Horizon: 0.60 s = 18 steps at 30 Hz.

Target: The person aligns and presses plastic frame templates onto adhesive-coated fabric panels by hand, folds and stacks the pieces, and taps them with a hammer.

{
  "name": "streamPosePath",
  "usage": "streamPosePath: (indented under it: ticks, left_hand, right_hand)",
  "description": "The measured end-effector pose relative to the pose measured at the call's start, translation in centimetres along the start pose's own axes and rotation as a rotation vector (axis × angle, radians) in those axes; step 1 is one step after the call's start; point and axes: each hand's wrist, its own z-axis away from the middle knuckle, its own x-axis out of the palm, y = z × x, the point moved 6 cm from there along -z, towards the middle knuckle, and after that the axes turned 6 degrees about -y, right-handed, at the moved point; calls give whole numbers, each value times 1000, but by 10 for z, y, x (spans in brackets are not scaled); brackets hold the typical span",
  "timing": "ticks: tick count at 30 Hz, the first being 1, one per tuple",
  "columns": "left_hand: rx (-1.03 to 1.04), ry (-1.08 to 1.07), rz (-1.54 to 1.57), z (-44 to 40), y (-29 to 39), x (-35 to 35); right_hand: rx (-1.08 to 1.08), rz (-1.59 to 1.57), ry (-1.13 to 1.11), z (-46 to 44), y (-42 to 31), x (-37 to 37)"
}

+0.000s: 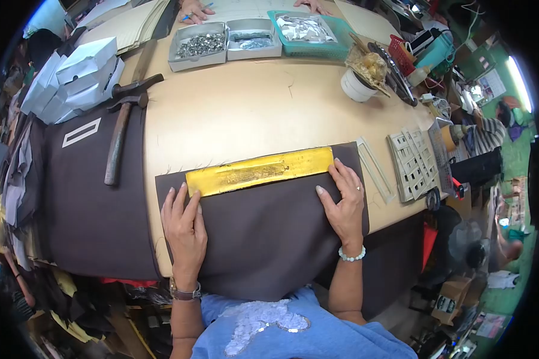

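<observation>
A flat yellow strip (259,171), scuffed dark along its middle, lies across the top edge of a dark brown fabric piece (263,239). My left hand (184,230) rests on the fabric with its fingers stretched out, fingertips at the strip's left end. At the other end, my right hand (344,206) lies with thumb and fingers apart, its fingertips touching the strip's lower right corner. Neither hand is closed around anything. The fabric hangs over the table's near edge toward my lap.
Left of me, a hammer (121,137) lies on more dark fabric (90,197) near a pale rectangular frame (82,133). Boxes of metal parts (199,45) and a teal basket (341,45) stand at the back. A white tub (357,87) and slotted templates (413,164) are right. Another person's hand (194,11) holds a blue pen.
</observation>
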Motion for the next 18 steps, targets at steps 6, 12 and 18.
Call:
streamPosePath:
  ticks: [6, 12, 18]
  left_hand:
    - [-2, -12, -7, -1, 0, 1]
    - [-1, 9, 3, -1, -1, 1]
    - [-5, 25, 4, -1, -2, 0]
  right_hand:
    - [11, 7, -3, 0, 1, 0]
    - [-11, 13, 13, -1, -2, -1]
    - [-31, 46, 0, -2, -4, 0]
